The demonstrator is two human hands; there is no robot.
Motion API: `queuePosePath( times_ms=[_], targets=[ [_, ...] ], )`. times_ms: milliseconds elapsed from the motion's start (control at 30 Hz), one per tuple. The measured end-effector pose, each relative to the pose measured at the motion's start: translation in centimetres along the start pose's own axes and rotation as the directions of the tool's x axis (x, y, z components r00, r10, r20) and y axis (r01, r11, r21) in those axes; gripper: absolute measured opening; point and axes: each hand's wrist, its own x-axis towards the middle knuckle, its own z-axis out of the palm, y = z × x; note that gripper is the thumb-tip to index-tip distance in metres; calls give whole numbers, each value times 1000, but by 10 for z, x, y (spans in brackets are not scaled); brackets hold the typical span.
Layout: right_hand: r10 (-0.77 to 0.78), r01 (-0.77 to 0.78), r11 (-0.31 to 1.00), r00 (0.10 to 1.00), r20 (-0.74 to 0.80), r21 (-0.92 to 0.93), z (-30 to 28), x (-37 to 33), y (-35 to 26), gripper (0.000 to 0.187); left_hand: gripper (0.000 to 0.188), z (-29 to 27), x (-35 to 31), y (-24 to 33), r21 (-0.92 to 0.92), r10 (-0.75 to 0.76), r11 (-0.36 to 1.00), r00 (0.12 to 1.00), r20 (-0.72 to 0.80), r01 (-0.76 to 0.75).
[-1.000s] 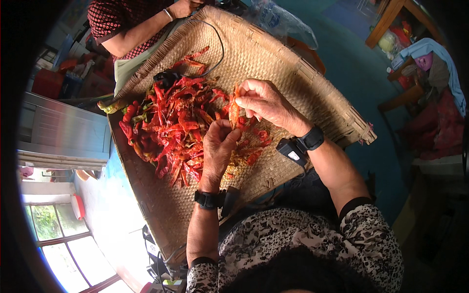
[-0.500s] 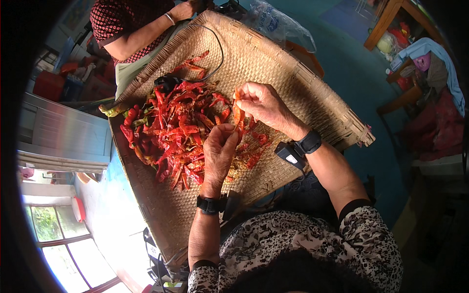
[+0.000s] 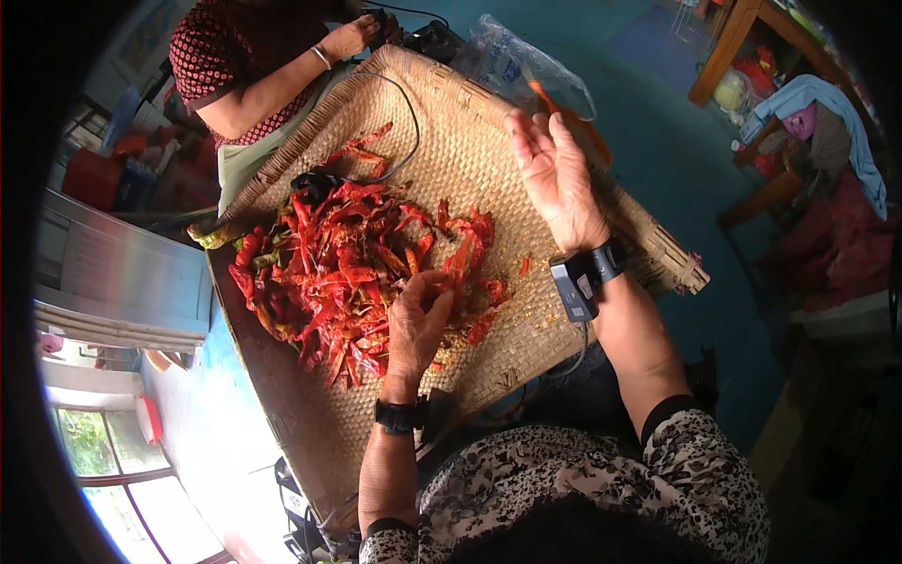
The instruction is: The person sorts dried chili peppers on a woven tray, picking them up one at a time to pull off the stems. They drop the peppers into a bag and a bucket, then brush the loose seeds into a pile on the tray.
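A heap of dried red chili peppers (image 3: 343, 268) lies on a woven tray (image 3: 526, 348). My left hand (image 3: 418, 324) is at the heap's near right side, thumb and forefinger closed on an orange-red chili pepper (image 3: 459, 258). The pepper points away from me, over other red pieces. My right hand (image 3: 561, 183) is raised above the tray's right part, palm turned up and fingers stretched out, with nothing in it. Loose seeds and a small red scrap (image 3: 525, 266) lie on the weave between the hands and the tray's right side.
Across the tray's far left, another person's hand (image 3: 352, 38) holds something dark. A black cable (image 3: 413, 113) runs over the tray to a dark object in the heap. A clear plastic bag (image 3: 526, 61) lies beyond the far edge. Cloths (image 3: 827, 122) hang at the right.
My right hand has left the pepper, moved right and away, and opened. My left hand has lowered slightly, still pinching the pepper. The tray appears shifted a little downward.
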Motion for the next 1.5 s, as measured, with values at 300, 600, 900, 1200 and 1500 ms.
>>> queuePosePath(
  times_ms=[300, 600, 900, 1200, 1500],
  targets=[
    [581, 700, 25, 570, 580, -714, -13, -46, 37, 40, 15, -7, 5, 12, -136, 14, 990, 999, -40, -19],
    [447, 559, -8, 743, 497, -829, -14, -25, 13, 32, 19, -15, 16, 14, 107, 83, 992, 969, -231, -59],
    [-115, 213, 713, 975, 188, -668, -14, -8, 5, 73, 29, 17, 67, 18, 598, 355, 739, 934, 45, -310],
    [339, 382, 204, 836, 432, -901, -8, -26, 15, 23, 23, 25, 85, 1, 752, 319, 532, 915, 249, -390],
    [548, 614, -132, 699, 459, -778, -10, -42, 27, 34, 5, 2, 56, 14, 526, 357, 792, 934, 15, -311]
  ],
)
